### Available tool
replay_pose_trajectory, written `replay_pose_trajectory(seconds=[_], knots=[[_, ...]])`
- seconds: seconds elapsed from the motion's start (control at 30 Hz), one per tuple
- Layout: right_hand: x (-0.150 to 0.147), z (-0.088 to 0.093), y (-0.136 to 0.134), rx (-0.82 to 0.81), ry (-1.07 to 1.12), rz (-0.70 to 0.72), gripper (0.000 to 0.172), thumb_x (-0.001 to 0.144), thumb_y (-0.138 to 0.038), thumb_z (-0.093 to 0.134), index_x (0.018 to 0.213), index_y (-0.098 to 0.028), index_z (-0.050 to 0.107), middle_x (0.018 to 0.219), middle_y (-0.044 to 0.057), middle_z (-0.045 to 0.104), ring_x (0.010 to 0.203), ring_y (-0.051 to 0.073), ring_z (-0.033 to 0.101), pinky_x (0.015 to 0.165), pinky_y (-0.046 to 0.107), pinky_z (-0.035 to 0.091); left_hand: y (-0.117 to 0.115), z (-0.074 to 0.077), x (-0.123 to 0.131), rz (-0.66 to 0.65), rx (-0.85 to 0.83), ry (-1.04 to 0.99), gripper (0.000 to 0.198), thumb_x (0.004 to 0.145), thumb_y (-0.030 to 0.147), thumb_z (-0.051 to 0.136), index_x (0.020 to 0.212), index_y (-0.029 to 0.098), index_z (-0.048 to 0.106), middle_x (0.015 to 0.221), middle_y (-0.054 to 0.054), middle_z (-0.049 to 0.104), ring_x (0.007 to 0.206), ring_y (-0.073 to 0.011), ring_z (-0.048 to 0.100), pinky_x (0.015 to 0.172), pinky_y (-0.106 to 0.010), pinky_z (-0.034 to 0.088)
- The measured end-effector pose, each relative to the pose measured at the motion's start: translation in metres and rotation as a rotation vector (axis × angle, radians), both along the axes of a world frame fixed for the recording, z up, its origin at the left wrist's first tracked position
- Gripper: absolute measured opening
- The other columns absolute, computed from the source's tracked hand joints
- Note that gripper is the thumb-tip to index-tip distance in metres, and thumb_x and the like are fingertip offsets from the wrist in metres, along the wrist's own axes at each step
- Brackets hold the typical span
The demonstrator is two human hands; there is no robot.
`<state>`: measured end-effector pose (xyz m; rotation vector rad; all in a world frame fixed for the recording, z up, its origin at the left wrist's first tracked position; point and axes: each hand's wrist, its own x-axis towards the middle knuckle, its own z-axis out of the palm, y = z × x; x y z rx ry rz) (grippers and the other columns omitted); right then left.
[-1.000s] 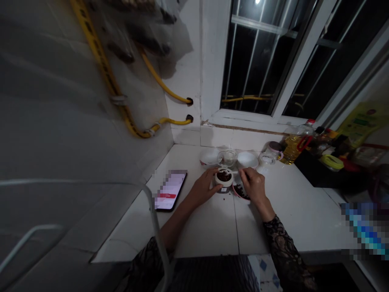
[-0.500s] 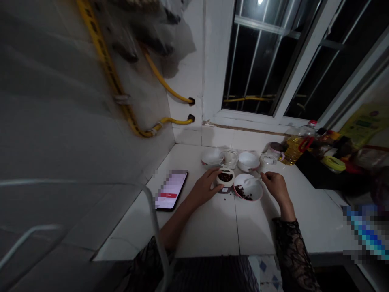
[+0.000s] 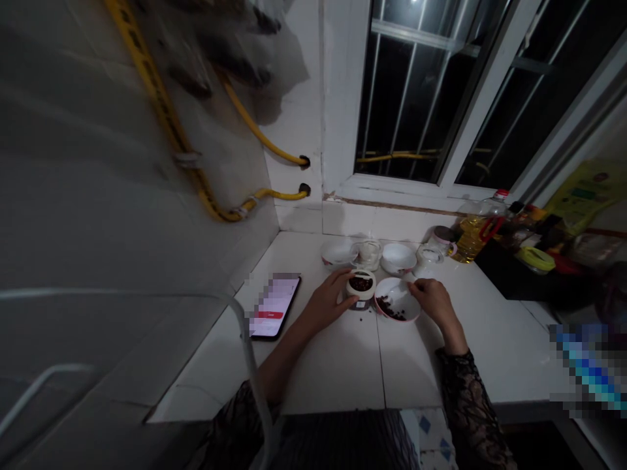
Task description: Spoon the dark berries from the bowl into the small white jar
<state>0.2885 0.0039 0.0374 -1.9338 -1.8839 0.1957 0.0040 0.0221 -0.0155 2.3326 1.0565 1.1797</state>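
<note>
My left hand is wrapped round the side of a small jar, which stands on the counter filled with dark reddish-brown dried pieces, perhaps peppercorns. Just right of the jar is a white bowl with a pink rim, holding a small heap of the same pieces. Pinched in my right hand, at the bowl's right rim, is the handle of a pale spoon; its head is down inside the bowl and hard to make out. A few crumbs lie on the tiles before the jar.
Behind stand two white bowls, a small clear container, a glass jar and a mug. An oil bottle and a black box of condiments are at right. A lit phone lies left.
My right hand has moved slightly left, closer over the bowl's rim, bringing the spoon lower into the bowl. My left hand stays on the jar. The whole view has shifted a little.
</note>
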Motion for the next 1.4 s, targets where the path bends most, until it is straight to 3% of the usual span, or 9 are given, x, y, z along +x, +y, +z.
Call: replay_pose_trajectory(seconds=[0.17,0.5,1.4], knots=[[-0.01,-0.003,0.001,0.009,0.102,0.029,0.038,0.081,-0.045,0.052,0.056,-0.021,0.065,0.051,0.005,0.062,0.051,0.015,0.052,0.051,0.026,0.029,-0.001,0.001,0.001,-0.006,-0.011,-0.005,0.047,0.09,0.036,0.061,0.134,0.026,0.047,0.138,-0.011,0.053,0.129,-0.0256,0.053,0.107,-0.045,0.046],[0.002,0.002,0.0,-0.011,0.494,0.02,0.048,0.066,-0.063,0.057,0.05,-0.017,0.06,0.042,-0.002,0.043,0.045,0.01,0.035,0.047,0.025,0.028,0.0,0.001,0.001,0.006,-0.028,-0.016,0.048,0.088,0.035,0.063,0.132,0.024,0.048,0.139,-0.012,0.053,0.128,-0.0261,0.054,0.106,-0.045,0.048],[0.005,0.0,0.001,0.001,0.589,-0.029,0.053,0.059,-0.069,0.058,0.047,-0.018,0.055,0.045,-0.002,0.04,0.048,0.01,0.034,0.05,0.027,0.028,-0.003,0.005,0.002,-0.009,-0.053,-0.039,0.039,0.087,0.031,0.063,0.122,0.022,0.048,0.136,-0.012,0.055,0.127,-0.0263,0.054,0.101,-0.045,0.05]])
